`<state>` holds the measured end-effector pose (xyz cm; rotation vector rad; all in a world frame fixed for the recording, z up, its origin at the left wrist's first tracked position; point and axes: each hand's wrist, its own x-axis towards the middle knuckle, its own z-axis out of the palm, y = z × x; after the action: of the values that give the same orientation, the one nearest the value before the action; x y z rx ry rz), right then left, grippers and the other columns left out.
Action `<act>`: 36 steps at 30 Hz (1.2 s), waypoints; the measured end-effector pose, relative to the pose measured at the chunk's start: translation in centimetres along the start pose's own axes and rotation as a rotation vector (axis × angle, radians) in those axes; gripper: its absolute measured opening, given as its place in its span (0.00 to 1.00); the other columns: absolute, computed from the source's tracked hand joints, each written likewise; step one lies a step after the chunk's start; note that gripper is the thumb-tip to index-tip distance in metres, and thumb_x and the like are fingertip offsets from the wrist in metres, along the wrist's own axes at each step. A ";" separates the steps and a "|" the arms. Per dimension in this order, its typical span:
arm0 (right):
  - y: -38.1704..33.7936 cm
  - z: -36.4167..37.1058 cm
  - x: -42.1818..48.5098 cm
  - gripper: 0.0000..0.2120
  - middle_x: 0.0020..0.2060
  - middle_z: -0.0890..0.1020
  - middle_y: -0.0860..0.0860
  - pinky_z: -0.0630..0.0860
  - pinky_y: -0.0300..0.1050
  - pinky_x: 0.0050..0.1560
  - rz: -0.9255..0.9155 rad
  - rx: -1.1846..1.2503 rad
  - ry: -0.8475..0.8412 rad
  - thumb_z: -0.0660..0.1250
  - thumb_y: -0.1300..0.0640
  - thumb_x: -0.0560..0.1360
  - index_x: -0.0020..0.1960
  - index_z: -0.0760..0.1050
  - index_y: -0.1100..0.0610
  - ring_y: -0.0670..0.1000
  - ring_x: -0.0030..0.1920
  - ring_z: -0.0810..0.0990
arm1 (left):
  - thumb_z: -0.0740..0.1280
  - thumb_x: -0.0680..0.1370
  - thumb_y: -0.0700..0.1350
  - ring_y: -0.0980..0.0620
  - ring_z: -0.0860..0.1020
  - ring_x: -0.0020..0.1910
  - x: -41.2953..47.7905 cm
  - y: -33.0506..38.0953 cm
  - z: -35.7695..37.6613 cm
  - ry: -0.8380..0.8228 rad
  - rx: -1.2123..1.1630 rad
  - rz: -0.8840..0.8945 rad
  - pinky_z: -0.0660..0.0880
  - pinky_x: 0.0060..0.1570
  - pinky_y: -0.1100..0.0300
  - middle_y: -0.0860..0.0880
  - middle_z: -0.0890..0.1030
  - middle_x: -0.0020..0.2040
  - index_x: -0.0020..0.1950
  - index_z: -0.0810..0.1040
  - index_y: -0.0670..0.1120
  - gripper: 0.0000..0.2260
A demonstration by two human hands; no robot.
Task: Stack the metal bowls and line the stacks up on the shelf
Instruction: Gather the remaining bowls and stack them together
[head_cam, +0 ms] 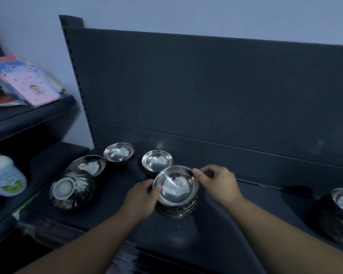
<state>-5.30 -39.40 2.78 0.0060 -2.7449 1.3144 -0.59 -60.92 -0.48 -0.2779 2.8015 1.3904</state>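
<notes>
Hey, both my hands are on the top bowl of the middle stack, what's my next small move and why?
Probably seat the top bowl squarely and let go: the left hand and right hand grip its rim, it already lies over the stack, and a single bowl waits just behind.

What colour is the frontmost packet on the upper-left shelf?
The packet is pink, with a small cartoon print; head view.
</notes>
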 end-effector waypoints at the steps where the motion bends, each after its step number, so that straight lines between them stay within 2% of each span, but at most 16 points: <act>1: 0.3 0.0 -0.2 0.14 0.35 0.83 0.44 0.72 0.34 0.37 0.009 -0.001 0.005 0.69 0.40 0.73 0.43 0.82 0.51 0.44 0.38 0.80 | 0.60 0.80 0.55 0.53 0.80 0.46 -0.2 0.2 0.0 -0.016 -0.063 -0.014 0.79 0.50 0.51 0.55 0.81 0.45 0.49 0.76 0.58 0.06; 3: 1.1 0.3 -0.7 0.17 0.40 0.84 0.43 0.74 0.37 0.45 0.053 0.013 -0.030 0.65 0.37 0.74 0.49 0.82 0.49 0.45 0.44 0.81 | 0.58 0.80 0.56 0.52 0.80 0.48 -0.6 0.4 0.1 -0.068 -0.191 -0.043 0.81 0.47 0.50 0.58 0.79 0.47 0.49 0.73 0.60 0.06; 5: 1.7 0.8 -1.4 0.20 0.47 0.84 0.43 0.76 0.42 0.57 0.112 0.078 -0.111 0.62 0.35 0.74 0.55 0.80 0.48 0.46 0.51 0.82 | 0.56 0.80 0.59 0.52 0.79 0.51 -1.1 0.6 0.1 -0.122 -0.312 -0.065 0.82 0.46 0.53 0.60 0.77 0.51 0.54 0.72 0.61 0.07; 8: 2.0 1.0 -3.0 0.23 0.57 0.80 0.43 0.71 0.43 0.66 0.133 0.156 -0.251 0.60 0.36 0.75 0.64 0.75 0.48 0.44 0.59 0.77 | 0.57 0.79 0.61 0.54 0.78 0.55 -1.3 0.5 0.4 -0.179 -0.428 -0.065 0.80 0.49 0.55 0.62 0.76 0.54 0.58 0.70 0.63 0.10; 12: 2.7 1.1 -4.7 0.36 0.64 0.78 0.46 0.72 0.35 0.62 0.136 0.357 -0.362 0.69 0.37 0.67 0.70 0.68 0.51 0.41 0.61 0.78 | 0.58 0.78 0.63 0.55 0.80 0.56 -1.3 0.5 1.0 -0.268 -0.494 -0.039 0.79 0.52 0.57 0.59 0.80 0.56 0.61 0.72 0.63 0.14; 13: 2.9 1.0 -4.9 0.36 0.65 0.77 0.48 0.74 0.34 0.60 0.143 0.401 -0.352 0.71 0.40 0.67 0.71 0.67 0.52 0.41 0.61 0.78 | 0.59 0.77 0.63 0.55 0.80 0.56 -1.3 0.5 1.3 -0.283 -0.497 -0.030 0.79 0.53 0.56 0.59 0.80 0.57 0.63 0.72 0.63 0.16; 16: 3.4 0.0 -6.0 0.28 0.63 0.77 0.47 0.74 0.27 0.50 0.136 0.455 -0.311 0.73 0.52 0.72 0.69 0.66 0.51 0.36 0.55 0.78 | 0.60 0.76 0.65 0.54 0.80 0.57 -1.6 1.0 2.5 -0.337 -0.497 -0.003 0.79 0.55 0.55 0.58 0.80 0.59 0.64 0.71 0.63 0.18; 17: 3.7 -0.5 -6.3 0.30 0.64 0.76 0.46 0.74 0.26 0.48 0.135 0.462 -0.302 0.73 0.53 0.72 0.70 0.66 0.51 0.35 0.55 0.77 | 0.60 0.75 0.65 0.54 0.80 0.57 -1.8 1.4 3.0 -0.354 -0.488 0.006 0.79 0.55 0.55 0.57 0.81 0.59 0.63 0.71 0.64 0.18; 20: 5.5 -2.7 -7.4 0.41 0.66 0.75 0.46 0.72 0.28 0.55 0.140 0.423 -0.255 0.75 0.43 0.64 0.73 0.65 0.50 0.39 0.62 0.75 | 0.60 0.74 0.66 0.55 0.80 0.56 -2.5 3.0 4.8 -0.399 -0.473 0.029 0.79 0.55 0.55 0.57 0.81 0.57 0.57 0.72 0.66 0.14; 22: 6.7 -4.6 -8.2 0.43 0.66 0.76 0.46 0.73 0.28 0.55 0.154 0.430 -0.225 0.75 0.40 0.61 0.72 0.65 0.50 0.38 0.61 0.76 | 0.60 0.73 0.67 0.55 0.80 0.57 -3.1 4.5 6.4 -0.433 -0.460 0.049 0.79 0.55 0.56 0.58 0.81 0.57 0.56 0.71 0.67 0.13; 24: 8.0 -6.6 -8.9 0.46 0.65 0.77 0.46 0.74 0.30 0.55 0.168 0.440 -0.173 0.77 0.35 0.59 0.72 0.67 0.49 0.39 0.60 0.77 | 0.61 0.73 0.66 0.56 0.79 0.57 -3.7 6.1 8.4 -0.468 -0.456 0.067 0.79 0.55 0.57 0.58 0.80 0.57 0.57 0.71 0.66 0.14; 26: 9.6 -8.8 -9.5 0.48 0.63 0.78 0.46 0.74 0.34 0.59 0.179 0.438 -0.120 0.77 0.32 0.55 0.70 0.69 0.49 0.40 0.62 0.77 | 0.62 0.74 0.65 0.56 0.79 0.57 -4.5 7.7 10.6 -0.504 -0.454 0.084 0.79 0.55 0.58 0.57 0.80 0.59 0.62 0.70 0.64 0.18; 29: 12.5 -12.4 -10.6 0.48 0.63 0.79 0.46 0.73 0.38 0.64 0.199 0.433 -0.085 0.77 0.33 0.55 0.70 0.69 0.49 0.40 0.63 0.76 | 0.64 0.72 0.66 0.57 0.80 0.57 -5.8 10.1 14.3 -0.544 -0.449 0.095 0.79 0.55 0.58 0.57 0.80 0.59 0.65 0.69 0.61 0.23; 31: 14.4 -14.7 -11.1 0.47 0.63 0.79 0.44 0.72 0.37 0.64 0.195 0.410 -0.094 0.78 0.35 0.56 0.71 0.68 0.48 0.39 0.64 0.75 | 0.66 0.68 0.67 0.58 0.79 0.57 -6.8 11.7 16.6 -0.548 -0.467 0.098 0.78 0.56 0.59 0.58 0.80 0.59 0.67 0.68 0.60 0.29; 34: 17.0 -17.6 -11.2 0.46 0.64 0.77 0.42 0.73 0.33 0.62 0.198 0.377 -0.123 0.82 0.45 0.58 0.72 0.66 0.46 0.37 0.64 0.74 | 0.71 0.67 0.65 0.63 0.75 0.59 -7.7 13.8 19.6 -0.493 -0.432 0.141 0.74 0.62 0.59 0.64 0.78 0.59 0.67 0.66 0.64 0.31; 36: 18.5 -18.6 -10.9 0.48 0.63 0.77 0.40 0.73 0.38 0.64 0.174 0.364 -0.146 0.83 0.54 0.59 0.73 0.63 0.44 0.37 0.65 0.74 | 0.77 0.64 0.61 0.62 0.74 0.61 -7.8 14.6 21.2 -0.447 -0.401 0.163 0.71 0.64 0.58 0.65 0.76 0.60 0.68 0.64 0.66 0.36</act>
<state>6.30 -13.71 -1.00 -0.1158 -2.6244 1.9160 3.17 -34.27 -1.25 0.2440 2.2167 1.7794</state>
